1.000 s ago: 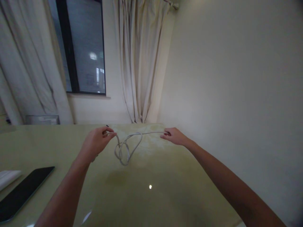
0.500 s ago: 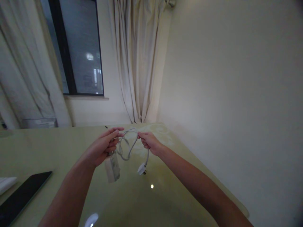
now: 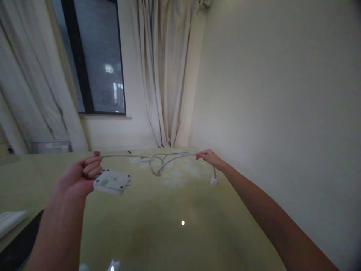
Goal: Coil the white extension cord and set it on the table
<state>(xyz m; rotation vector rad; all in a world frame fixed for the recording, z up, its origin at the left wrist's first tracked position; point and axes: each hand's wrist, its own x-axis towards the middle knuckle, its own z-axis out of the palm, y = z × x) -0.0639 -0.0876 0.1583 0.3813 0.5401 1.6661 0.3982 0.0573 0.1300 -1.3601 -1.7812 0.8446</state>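
A white power strip [image 3: 112,181] hangs beside my left hand [image 3: 80,174], its underside with small dark feet facing me. My left hand is closed round the strip's cord close to where it leaves the body. Between my hands the white power cord [image 3: 155,165] is stretched across, with a loose knot of loops in the middle. My right hand [image 3: 209,157] pinches the cord near its other end. Below that hand dangles the white plug [image 3: 214,180] on a short length of cord.
Below is a glossy pale green table [image 3: 158,229]. At the lower left lie a black flat panel [image 3: 21,241] and a white object [image 3: 11,221]. Behind the table are a curtain [image 3: 166,75] and a window [image 3: 98,56]; a wall [image 3: 267,94] borders the right side.
My hands have moved apart, left hand leftward and right hand rightward. The bunched cord is now drawn out between them, and the power strip has swung from hanging down to nearly level.
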